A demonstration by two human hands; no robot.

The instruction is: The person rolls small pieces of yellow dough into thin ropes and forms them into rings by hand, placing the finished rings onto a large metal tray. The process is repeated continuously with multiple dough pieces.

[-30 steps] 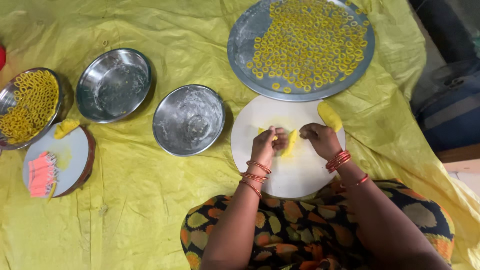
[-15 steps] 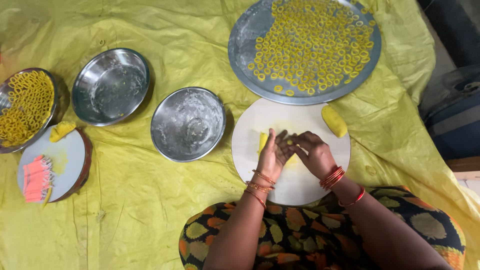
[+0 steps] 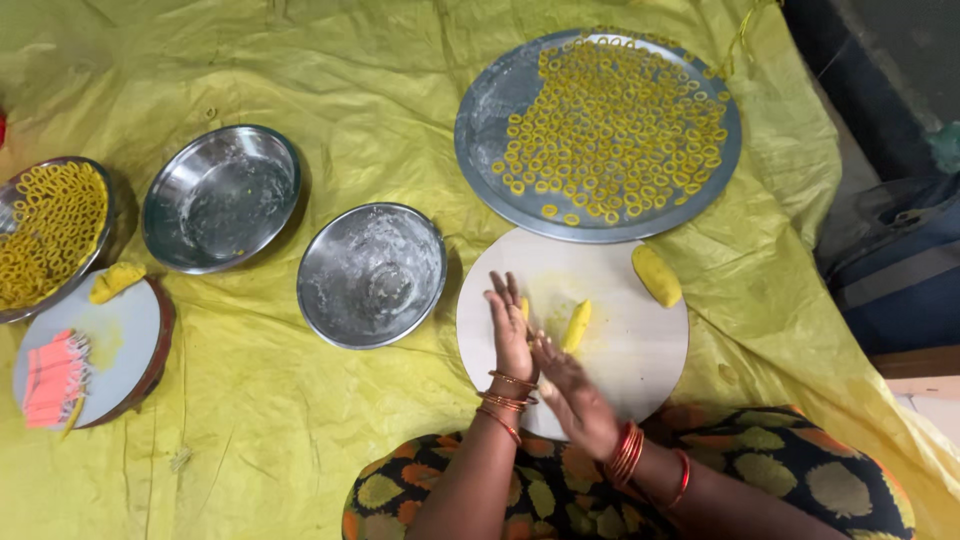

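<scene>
A yellow dough piece (image 3: 576, 325) was rolled between flat, open hands, left (image 3: 510, 330) and right (image 3: 572, 397), above the round white board (image 3: 640, 350)

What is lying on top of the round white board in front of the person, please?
On the white board lie two yellow dough pieces, with the left hand and right hand over it. Anything beneath the palms is hidden.

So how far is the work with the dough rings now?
Done: many yellow rings cover the big steel tray. In hand: the left hand and right hand work a dough piece on the white board. Left: one dough lump waits untouched.
</scene>
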